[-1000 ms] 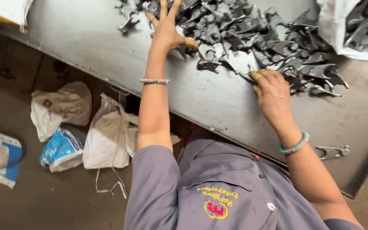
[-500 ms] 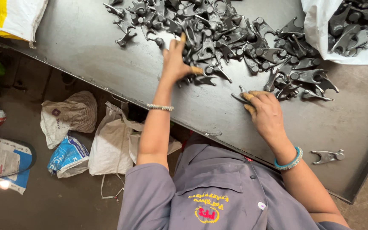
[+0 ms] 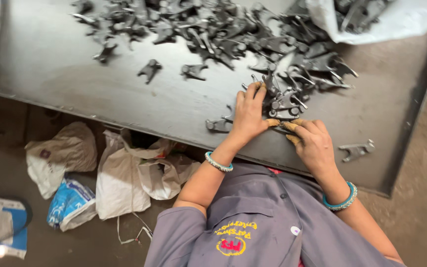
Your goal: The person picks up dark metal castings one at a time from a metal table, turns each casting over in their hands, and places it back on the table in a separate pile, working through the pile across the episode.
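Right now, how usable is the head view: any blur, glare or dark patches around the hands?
Head view: the left hand, right hand and the grey metal parts under them look fairly sharp; soft sheen but no harsh glare on the metal table; floor bags sit in dimmer light; a small bright spot glares at lower left.

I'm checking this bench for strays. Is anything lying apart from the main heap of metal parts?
Yes. One metal part lies alone near the table's front right corner, right of the right hand. Two more sit apart, left of the left hand.
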The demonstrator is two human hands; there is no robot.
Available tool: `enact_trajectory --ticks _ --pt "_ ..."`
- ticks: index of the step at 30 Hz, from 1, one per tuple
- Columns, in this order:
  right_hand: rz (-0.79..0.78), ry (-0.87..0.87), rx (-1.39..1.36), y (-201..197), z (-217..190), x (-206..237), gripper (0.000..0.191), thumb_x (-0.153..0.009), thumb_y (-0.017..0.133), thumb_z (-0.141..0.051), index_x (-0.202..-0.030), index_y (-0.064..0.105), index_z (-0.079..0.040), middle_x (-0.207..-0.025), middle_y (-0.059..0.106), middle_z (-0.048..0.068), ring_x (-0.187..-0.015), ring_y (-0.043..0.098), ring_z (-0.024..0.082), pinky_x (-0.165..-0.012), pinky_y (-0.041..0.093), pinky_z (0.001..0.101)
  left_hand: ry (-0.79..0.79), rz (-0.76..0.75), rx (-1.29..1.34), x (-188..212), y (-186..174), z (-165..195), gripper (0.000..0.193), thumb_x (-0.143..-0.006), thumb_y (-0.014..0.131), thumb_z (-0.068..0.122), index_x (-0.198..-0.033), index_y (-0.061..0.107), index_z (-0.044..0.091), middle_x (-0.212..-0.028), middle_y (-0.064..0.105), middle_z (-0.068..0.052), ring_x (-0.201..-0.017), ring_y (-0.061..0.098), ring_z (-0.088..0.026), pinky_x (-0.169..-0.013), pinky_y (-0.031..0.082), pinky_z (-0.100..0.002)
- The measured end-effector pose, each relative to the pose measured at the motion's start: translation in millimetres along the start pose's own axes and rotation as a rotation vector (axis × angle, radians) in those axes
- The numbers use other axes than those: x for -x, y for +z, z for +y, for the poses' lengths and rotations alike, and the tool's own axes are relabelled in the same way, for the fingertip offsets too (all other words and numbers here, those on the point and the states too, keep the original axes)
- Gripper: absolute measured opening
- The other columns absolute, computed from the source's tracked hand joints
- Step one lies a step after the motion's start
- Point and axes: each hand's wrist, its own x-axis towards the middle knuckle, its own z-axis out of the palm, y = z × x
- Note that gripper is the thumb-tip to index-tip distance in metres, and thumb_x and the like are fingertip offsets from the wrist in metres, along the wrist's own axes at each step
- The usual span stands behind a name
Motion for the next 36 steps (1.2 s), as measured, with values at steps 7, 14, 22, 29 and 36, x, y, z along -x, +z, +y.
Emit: enact_trajectory --ticks 7,14,22,29,36 --pt "0.076 0.042 -0.011 1 25 24 0.032 -0.076 0.081 -0.007 -0.107 0.076 -0.006 -0.113 0.072 0.007 -0.099 0.062 0.029 -0.088 0.053 0.0393 -0.112 0.001 0.059 -12 9 18 0.073 -0.074 0.082 0.059 -0.122 0.068 0.006 -0.123 0.065 -0.008 -0.103 0.057 -0.035 -0.092 0.048 -0.047" --pt "0.097 0.064 -0.027 7 32 26 0.028 -0.073 0.083 -0.007 -0.1 0.074 -0.004 -0.112 0.072 0.007 -0.099 0.062 0.03 -0.088 0.053 0.0397 -0.196 0.125 -0.032 -31 14 25 0.043 -0.087 0.074 0.053 -0.104 0.077 0.014 -0.109 0.072 -0.001 -0.113 0.054 -0.031 -0.092 0.043 -0.05" --pt "0.105 0.076 -0.057 7 29 26 0.032 -0.072 0.083 -0.005 -0.103 0.074 -0.004 -0.11 0.072 0.008 -0.099 0.061 0.031 -0.088 0.052 0.0404 -0.31 0.077 -0.14 -67 30 12 0.034 -0.076 0.08 0.046 -0.081 0.079 0.012 -0.105 0.067 -0.004 -0.112 0.05 -0.031 -0.095 0.035 -0.055" --pt "0.117 0.066 -0.074 5 21 22 0.036 -0.072 0.084 -0.006 -0.107 0.077 -0.009 -0.108 0.071 0.008 -0.101 0.061 0.031 -0.09 0.052 0.0403 -0.109 0.405 0.192 -43 -10 -20 0.024 -0.082 0.087 0.027 -0.085 0.075 0.007 -0.097 0.066 -0.004 -0.102 0.053 -0.028 -0.091 0.045 -0.04" --pt "0.009 0.062 -0.01 15 39 32 0.036 -0.078 0.088 -0.006 -0.111 0.077 -0.013 -0.106 0.071 0.006 -0.107 0.062 0.029 -0.096 0.049 0.0416 -0.316 0.797 0.309 54 -129 -110 0.014 -0.092 0.082 0.009 -0.094 0.07 0.002 -0.099 0.064 -0.002 -0.088 0.061 -0.014 -0.074 0.052 -0.027"
